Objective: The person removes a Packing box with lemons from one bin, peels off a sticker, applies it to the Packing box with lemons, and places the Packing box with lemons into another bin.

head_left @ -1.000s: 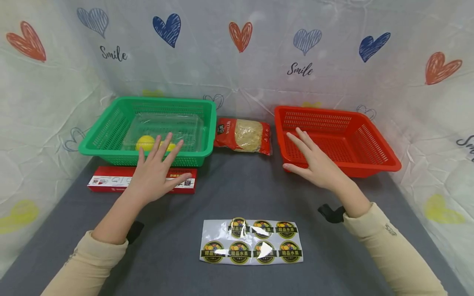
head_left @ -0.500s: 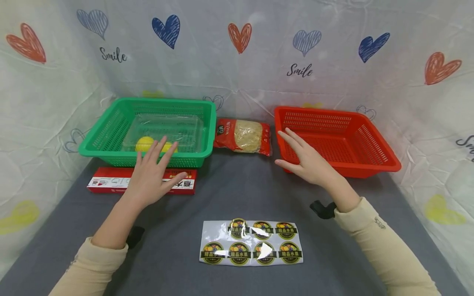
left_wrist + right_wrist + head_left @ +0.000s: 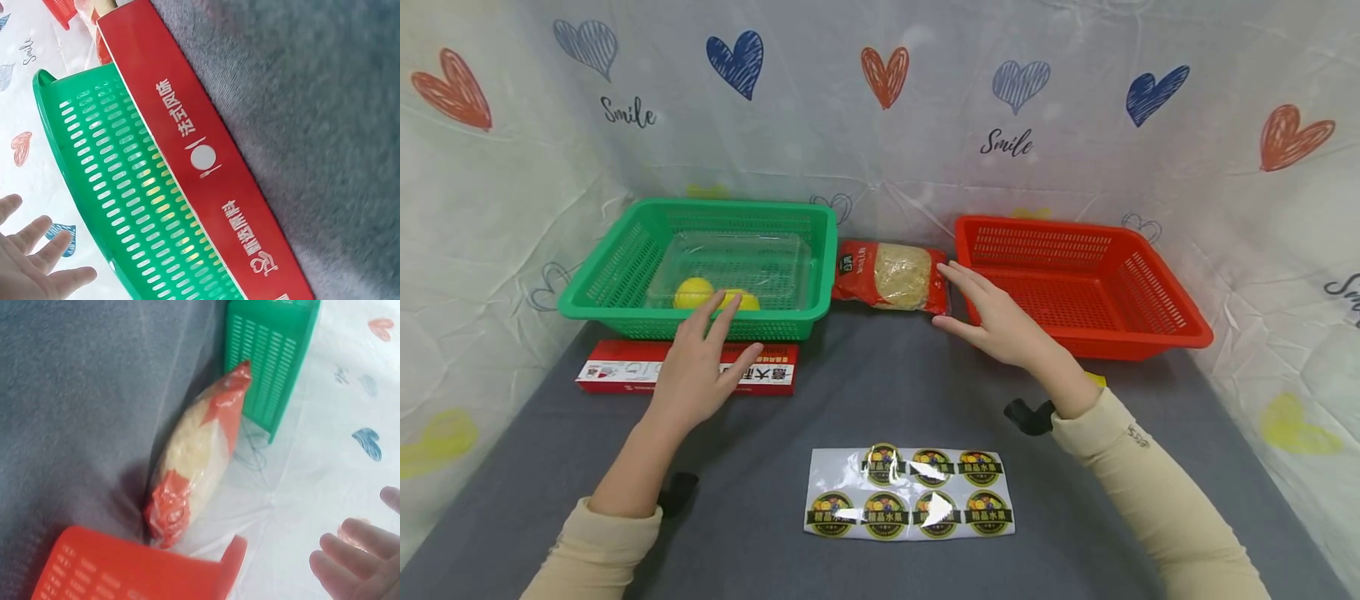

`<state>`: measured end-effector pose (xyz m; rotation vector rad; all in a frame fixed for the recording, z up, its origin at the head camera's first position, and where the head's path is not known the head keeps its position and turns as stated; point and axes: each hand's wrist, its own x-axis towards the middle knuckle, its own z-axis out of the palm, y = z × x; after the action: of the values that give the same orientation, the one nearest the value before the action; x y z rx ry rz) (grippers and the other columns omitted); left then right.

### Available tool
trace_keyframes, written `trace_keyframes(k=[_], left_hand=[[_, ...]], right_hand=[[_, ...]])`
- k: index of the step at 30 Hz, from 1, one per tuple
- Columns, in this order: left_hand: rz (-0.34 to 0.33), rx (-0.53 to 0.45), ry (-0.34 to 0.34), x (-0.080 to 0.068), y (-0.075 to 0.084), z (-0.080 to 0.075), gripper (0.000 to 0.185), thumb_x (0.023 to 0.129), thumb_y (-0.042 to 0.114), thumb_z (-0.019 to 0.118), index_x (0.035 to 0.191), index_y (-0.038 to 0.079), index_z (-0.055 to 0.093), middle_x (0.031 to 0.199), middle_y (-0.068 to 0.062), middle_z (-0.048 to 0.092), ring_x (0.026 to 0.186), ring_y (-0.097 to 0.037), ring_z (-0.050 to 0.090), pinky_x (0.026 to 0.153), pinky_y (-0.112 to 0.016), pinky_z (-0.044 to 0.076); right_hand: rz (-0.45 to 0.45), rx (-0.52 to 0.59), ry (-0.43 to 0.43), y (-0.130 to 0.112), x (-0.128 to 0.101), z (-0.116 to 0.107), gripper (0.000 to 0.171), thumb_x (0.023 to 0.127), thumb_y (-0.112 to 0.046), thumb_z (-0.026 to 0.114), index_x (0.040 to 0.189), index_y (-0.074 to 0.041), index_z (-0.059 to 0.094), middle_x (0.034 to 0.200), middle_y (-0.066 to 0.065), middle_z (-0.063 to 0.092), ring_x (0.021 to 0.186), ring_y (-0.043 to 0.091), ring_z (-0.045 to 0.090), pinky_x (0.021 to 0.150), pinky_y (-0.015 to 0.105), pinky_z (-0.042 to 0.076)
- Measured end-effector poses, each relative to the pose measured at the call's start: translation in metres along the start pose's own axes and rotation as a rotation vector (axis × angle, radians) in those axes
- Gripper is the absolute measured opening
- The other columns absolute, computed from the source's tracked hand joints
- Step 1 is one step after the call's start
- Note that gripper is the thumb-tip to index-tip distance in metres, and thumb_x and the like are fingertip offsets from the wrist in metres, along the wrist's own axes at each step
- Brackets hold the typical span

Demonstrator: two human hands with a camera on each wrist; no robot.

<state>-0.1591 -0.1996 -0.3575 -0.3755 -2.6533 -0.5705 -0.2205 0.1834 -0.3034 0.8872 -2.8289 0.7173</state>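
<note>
My left hand (image 3: pixel 696 371) is held over the long red box (image 3: pixel 606 367), fingers spread and holding nothing. Its fingertips overlap the front rim of the green basket (image 3: pixel 598 312) in the head view. Inside that basket lie a clear plastic container (image 3: pixel 745 258) and two yellow, lemon-like fruits (image 3: pixel 693 292). My right hand (image 3: pixel 1003 325) is extended with nothing in it, in front of the left corner of the red basket (image 3: pixel 1138 342). Its fingertips overlap the right end of a red bag of pale dry food (image 3: pixel 901 275), which lies between the baskets.
A sheet of round fruit-label stickers (image 3: pixel 910 493) lies at the front middle of the grey tabletop (image 3: pixel 880 387). A small yellow thing (image 3: pixel 1096 379) peeks out behind my right wrist. A heart-printed curtain (image 3: pixel 820 125) closes off the back and sides.
My right hand has moved left from over the red basket to its left corner. My left hand has drawn slightly back toward me, uncovering more of the yellow fruits.
</note>
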Motion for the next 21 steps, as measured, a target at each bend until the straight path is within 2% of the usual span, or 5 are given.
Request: trace_keyframes(k=[3,10,16,21], left_hand=[[-0.038,-0.042,0.018,-0.002,0.0,0.002,0.065,0.091,0.041,0.051,0.144,0.011,0.026,0.144,-0.018,0.027,0.125,-0.042,0.029,0.086,-0.061,0.038],[-0.132,-0.172,0.064,-0.007,-0.002,0.005,0.057,0.093,0.034,0.05,0.14,0.005,0.033,0.136,-0.022,0.034,0.122,-0.042,0.031,0.09,-0.061,0.033],[-0.174,-0.268,0.111,-0.009,-0.007,0.011,0.051,0.093,0.028,0.051,0.133,-0.001,0.039,0.126,-0.022,0.04,0.114,-0.037,0.039,0.091,-0.056,0.035],[-0.215,-0.335,0.13,-0.01,-0.011,0.016,0.043,0.094,0.023,0.05,0.127,-0.004,0.042,0.121,-0.021,0.043,0.112,-0.035,0.041,0.083,-0.052,0.042]], right_hand=[[-0.001,0.009,-0.005,-0.002,0.004,0.004,0.074,0.085,-0.042,0.061,0.145,-0.016,0.027,0.148,0.009,0.024,0.134,0.025,0.024,0.105,0.051,0.024],[-0.022,0.027,-0.031,-0.006,0.016,0.015,0.072,0.086,-0.043,0.059,0.145,-0.015,0.026,0.145,0.011,0.03,0.131,0.027,0.029,0.104,0.049,0.026],[-0.056,0.044,-0.036,-0.012,0.027,0.025,0.069,0.087,-0.042,0.059,0.144,-0.016,0.028,0.143,0.008,0.034,0.129,0.025,0.032,0.104,0.047,0.028],[-0.072,0.049,-0.049,-0.017,0.034,0.032,0.069,0.087,-0.043,0.058,0.143,-0.015,0.03,0.142,0.008,0.035,0.128,0.024,0.034,0.103,0.045,0.03]])
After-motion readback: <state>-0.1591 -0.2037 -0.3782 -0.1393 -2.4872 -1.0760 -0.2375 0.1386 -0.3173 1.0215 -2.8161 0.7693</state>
